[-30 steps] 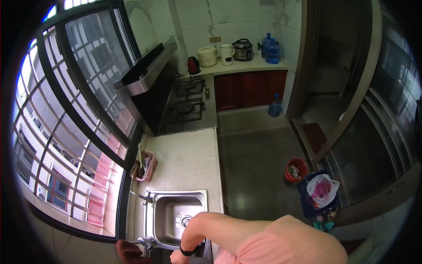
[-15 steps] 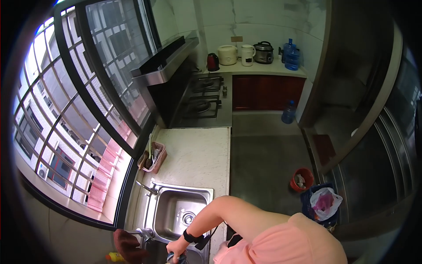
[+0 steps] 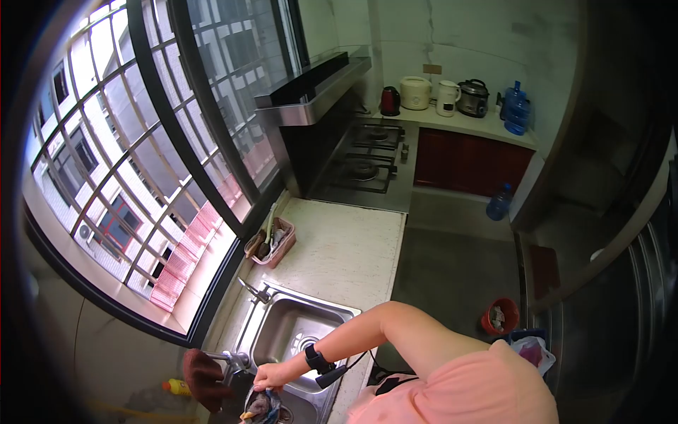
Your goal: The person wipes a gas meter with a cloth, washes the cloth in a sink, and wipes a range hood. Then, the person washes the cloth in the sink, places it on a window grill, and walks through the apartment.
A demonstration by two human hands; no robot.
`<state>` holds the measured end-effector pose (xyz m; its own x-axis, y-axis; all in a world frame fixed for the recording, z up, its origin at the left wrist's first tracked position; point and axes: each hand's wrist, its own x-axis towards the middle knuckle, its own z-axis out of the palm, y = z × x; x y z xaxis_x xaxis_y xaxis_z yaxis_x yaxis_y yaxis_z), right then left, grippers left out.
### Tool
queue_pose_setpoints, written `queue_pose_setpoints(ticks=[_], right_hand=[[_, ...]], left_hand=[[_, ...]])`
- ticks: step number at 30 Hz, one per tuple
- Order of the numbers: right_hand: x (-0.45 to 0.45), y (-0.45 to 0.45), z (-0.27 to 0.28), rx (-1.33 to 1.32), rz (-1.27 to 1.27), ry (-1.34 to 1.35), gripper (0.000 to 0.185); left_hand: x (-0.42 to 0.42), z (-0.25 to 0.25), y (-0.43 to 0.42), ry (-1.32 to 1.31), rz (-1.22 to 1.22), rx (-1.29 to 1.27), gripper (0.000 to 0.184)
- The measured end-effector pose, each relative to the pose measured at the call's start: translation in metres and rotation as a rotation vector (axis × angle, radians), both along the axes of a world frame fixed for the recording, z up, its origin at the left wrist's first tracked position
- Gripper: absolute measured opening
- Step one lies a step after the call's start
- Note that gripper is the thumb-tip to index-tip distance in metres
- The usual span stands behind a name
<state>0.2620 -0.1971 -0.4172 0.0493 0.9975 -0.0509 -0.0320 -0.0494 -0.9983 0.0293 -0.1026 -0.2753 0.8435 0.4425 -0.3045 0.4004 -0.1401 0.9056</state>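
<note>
My right hand (image 3: pixel 272 375) is closed on a bunched, dark blue-grey cloth (image 3: pixel 264 408) with some pale parts. It holds the cloth over the near basin (image 3: pixel 304 406) of the steel sink, at the bottom of the view. A black band (image 3: pixel 318 361) with a dark cord is on the wrist. My left hand is out of view. Left of the right hand, a brown cloth (image 3: pixel 203 378) hangs by the faucet (image 3: pixel 236 359). The far basin (image 3: pixel 286 325) lies just beyond my forearm.
A pink basket (image 3: pixel 277 247) of utensils stands on the counter (image 3: pixel 346 233) by the barred window. Beyond are a gas stove (image 3: pixel 367 169), a range hood (image 3: pixel 318 88) and several appliances. A yellow bottle (image 3: pixel 176 386) is at lower left. On the floor are a red bin (image 3: pixel 500 316) and a blue water bottle (image 3: pixel 499 203).
The view has shifted, so the room sits further right and tilted. My right hand has moved up and left in the picture, and more of the bunched cloth shows below it.
</note>
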Motion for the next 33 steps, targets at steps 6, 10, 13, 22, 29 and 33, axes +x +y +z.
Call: queue_pose_setpoints(ticks=[6,10,13,22,29,33], right_hand=[[0.030,-0.007,0.057,0.228,-0.057,0.140,0.034],[0.028,-0.013,0.086,0.258,-0.043,0.387,0.031],[0.032,-0.032,0.123,0.295,-0.004,0.428,0.033],[0.040,-0.093,0.140,0.392,-0.125,-0.540,0.032],[0.055,-0.113,0.079,-0.131,-0.924,-0.532,0.060],[0.056,-0.140,0.044,0.028,-0.587,0.364,0.039]], left_hand=[[0.009,0.023,-0.021,-0.041,0.167,-0.016,0.023],[0.015,0.058,-0.037,-0.202,0.155,0.052,0.025],[0.009,0.076,-0.031,-0.250,0.139,0.320,0.017],[0.037,0.098,-0.056,-0.648,0.257,0.086,0.024],[0.120,0.124,-0.155,-0.759,-0.161,0.022,0.020],[0.166,0.123,-0.227,-0.652,-0.350,-0.172,0.027]])
